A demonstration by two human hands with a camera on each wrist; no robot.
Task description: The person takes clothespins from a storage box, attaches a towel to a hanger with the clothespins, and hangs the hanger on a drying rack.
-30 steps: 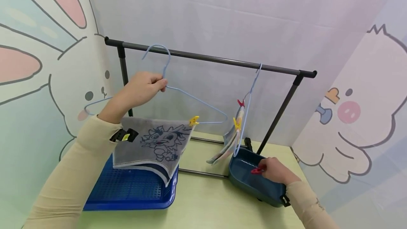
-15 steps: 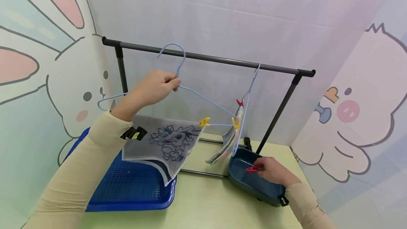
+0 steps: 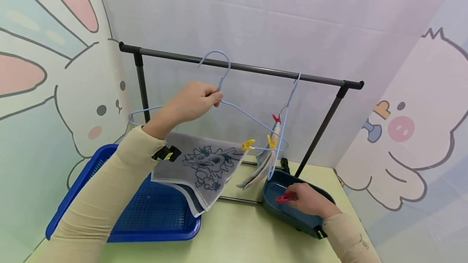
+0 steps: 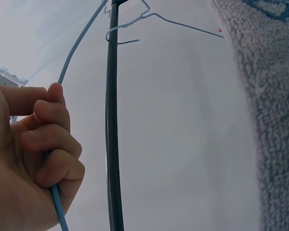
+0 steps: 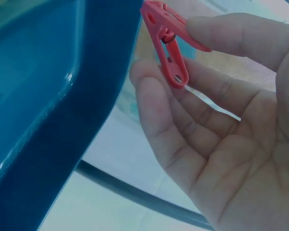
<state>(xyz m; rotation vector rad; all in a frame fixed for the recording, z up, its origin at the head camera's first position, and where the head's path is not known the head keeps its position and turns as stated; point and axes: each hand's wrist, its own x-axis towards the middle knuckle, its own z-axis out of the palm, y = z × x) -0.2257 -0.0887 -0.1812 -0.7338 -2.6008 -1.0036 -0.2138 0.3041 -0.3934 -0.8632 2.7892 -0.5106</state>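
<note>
My left hand (image 3: 195,100) grips a light blue wire hanger (image 3: 252,117) just below its hook, its fingers curled round the wire in the left wrist view. The hook is level with the rack's bar in the head view; whether it touches cannot be told. From the hanger's lower wire hangs a grey towel (image 3: 208,165) with a cartoon drawing, a yellow clothespin (image 3: 248,145) at its right corner. My forearm hides the towel's left top. Over the dark teal basin (image 3: 268,194), my right hand (image 3: 310,201) pinches a red clothespin (image 5: 166,43) between thumb and fingers.
A dark clothes rack (image 3: 256,69) spans the table. On its right side hangs a second hanger (image 3: 284,133) with a folded cloth (image 3: 261,169), pinned by one red and one yellow clothespin. A blue plastic basket (image 3: 157,236) stands at left, below the towel.
My left hand has moved right along the bar, carrying the hanger and towel. My right hand, still holding the red clothespin, has shifted slightly left over the basin.
</note>
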